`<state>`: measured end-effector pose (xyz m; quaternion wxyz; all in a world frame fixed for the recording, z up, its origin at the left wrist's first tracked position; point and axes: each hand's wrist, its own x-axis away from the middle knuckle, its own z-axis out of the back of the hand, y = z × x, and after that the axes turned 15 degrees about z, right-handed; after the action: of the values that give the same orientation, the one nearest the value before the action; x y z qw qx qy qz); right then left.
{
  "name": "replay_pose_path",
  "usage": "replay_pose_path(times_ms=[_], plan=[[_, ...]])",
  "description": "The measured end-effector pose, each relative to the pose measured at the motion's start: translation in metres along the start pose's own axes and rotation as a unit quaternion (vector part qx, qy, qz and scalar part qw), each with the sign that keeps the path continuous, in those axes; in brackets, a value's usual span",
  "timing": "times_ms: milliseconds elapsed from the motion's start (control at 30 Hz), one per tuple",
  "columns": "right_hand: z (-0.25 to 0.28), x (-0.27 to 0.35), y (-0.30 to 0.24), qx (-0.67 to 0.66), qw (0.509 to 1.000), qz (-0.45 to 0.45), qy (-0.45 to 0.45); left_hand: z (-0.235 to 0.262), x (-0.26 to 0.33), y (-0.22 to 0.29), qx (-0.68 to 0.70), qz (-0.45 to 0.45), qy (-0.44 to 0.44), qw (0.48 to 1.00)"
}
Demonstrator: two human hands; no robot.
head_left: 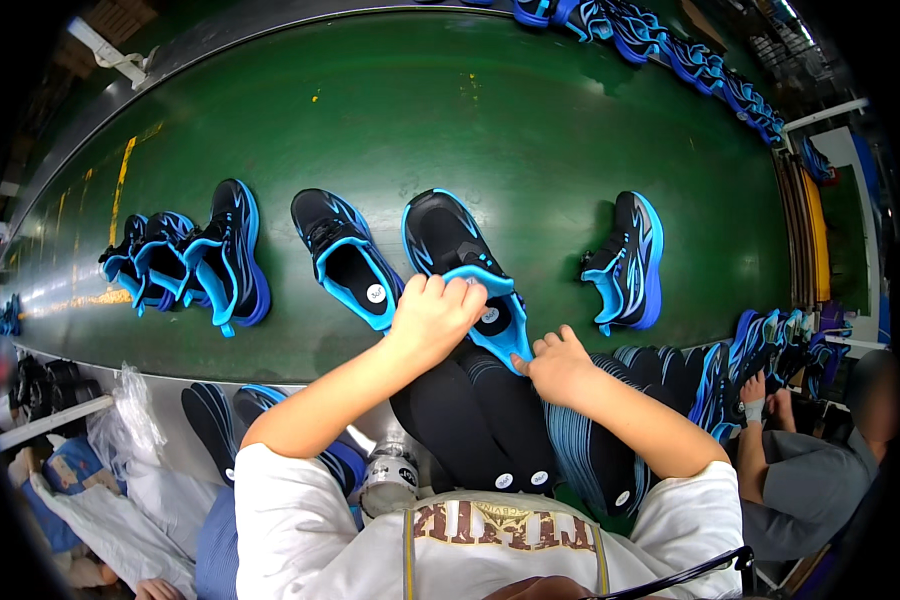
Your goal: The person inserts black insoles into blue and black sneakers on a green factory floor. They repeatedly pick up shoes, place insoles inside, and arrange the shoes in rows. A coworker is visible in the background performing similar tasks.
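A black and blue sneaker [442, 228] lies toe-away on the green work surface in front of me. My left hand [435, 315] is closed on its blue-lined tongue, pulling the opening wide. At the heel, my right hand [560, 368] pinches the blue collar between thumb and fingers. Inside the shoe shows a black insole [490, 318] with a round white sticker. Just to the left, close to my left hand, rests a matching sneaker [322, 222], also with a stickered insole in it. Below my hands, stacked black insoles [470, 425] lie near my body.
Several sneakers [232, 250] stand on the left, and one sneaker [638, 260] lies on its side to the right. More shoes [660, 45] line the far edge. A lidded jar [390, 478] sits near my left elbow. At the right, another person [805, 480] sits by more shoes.
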<state>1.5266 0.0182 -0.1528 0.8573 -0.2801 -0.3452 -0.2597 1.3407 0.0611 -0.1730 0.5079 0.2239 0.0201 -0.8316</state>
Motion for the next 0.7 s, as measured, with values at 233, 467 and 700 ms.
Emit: replay_pose_path(times_ms=[233,467,700], plan=[[0.0,-0.011,0.005,0.066,0.963,0.021,0.261,-0.024,-0.028,-0.04,0.079,0.144,-0.068,0.984],[0.003,-0.005,0.062,-0.013,0.884,0.021,0.468,-0.043,-0.037,-0.077,0.279,0.288,-0.257,0.879],[-0.053,0.035,0.13,-0.187,0.825,-0.49,0.211,-0.049,-0.025,-0.069,0.186,0.164,-0.147,0.958]])
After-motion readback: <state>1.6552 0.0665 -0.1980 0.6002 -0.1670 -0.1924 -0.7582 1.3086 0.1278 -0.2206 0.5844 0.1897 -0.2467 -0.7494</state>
